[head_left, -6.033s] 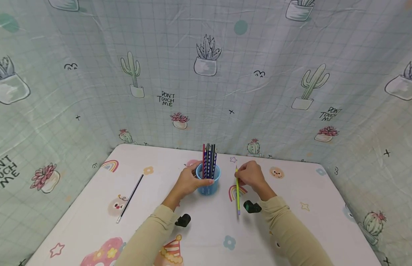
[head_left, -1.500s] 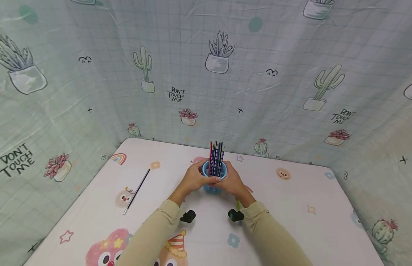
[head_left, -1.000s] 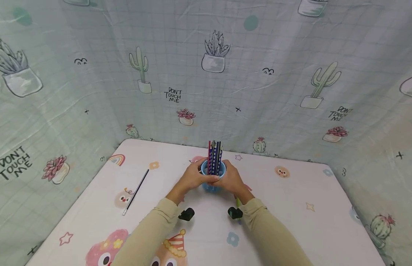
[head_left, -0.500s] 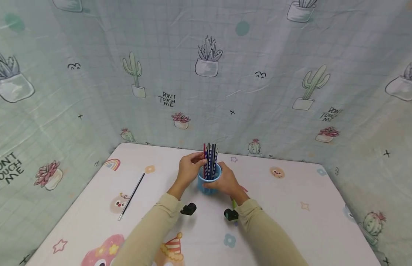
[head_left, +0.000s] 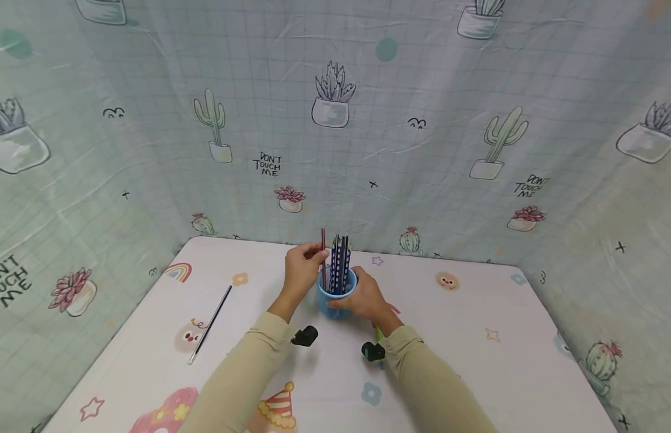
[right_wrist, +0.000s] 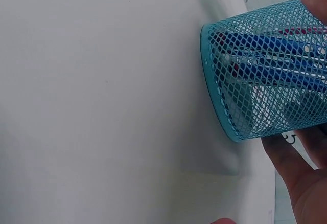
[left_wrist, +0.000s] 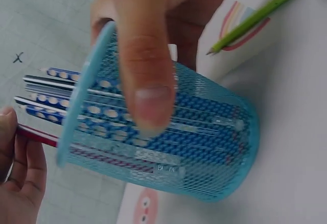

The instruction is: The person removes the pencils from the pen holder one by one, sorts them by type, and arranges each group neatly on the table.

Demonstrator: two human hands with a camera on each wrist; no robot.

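A light-blue mesh pencil cup [head_left: 325, 304] stands upright on the table, holding several blue dotted pencils [head_left: 339, 270] and dark striped ones. My right hand [head_left: 366, 294] grips the cup from the right; its thumb lies across the mesh in the left wrist view. Between thumb and fingers, my left hand [head_left: 301, 270] pinches a red pencil [head_left: 323, 236] at the cup's left side. The red pencil sticks up higher than the others, its lower end still inside the mesh. A lime-green pencil [left_wrist: 260, 17] lies on the table, mostly hidden behind my right wrist in the head view.
A black striped pencil [head_left: 210, 325] lies slantwise on the left of the white patterned table [head_left: 449, 361]. Behind it hangs a cactus-print cloth [head_left: 432, 198], close to the table's back edge. Small black cameras [head_left: 373, 351] stick out from both wrists.
Six seconds ago my right hand held the green pencil, while my left gripped the cup. Both hands then held the cup. Since then my left has moved to the red pencil and raised it slightly.
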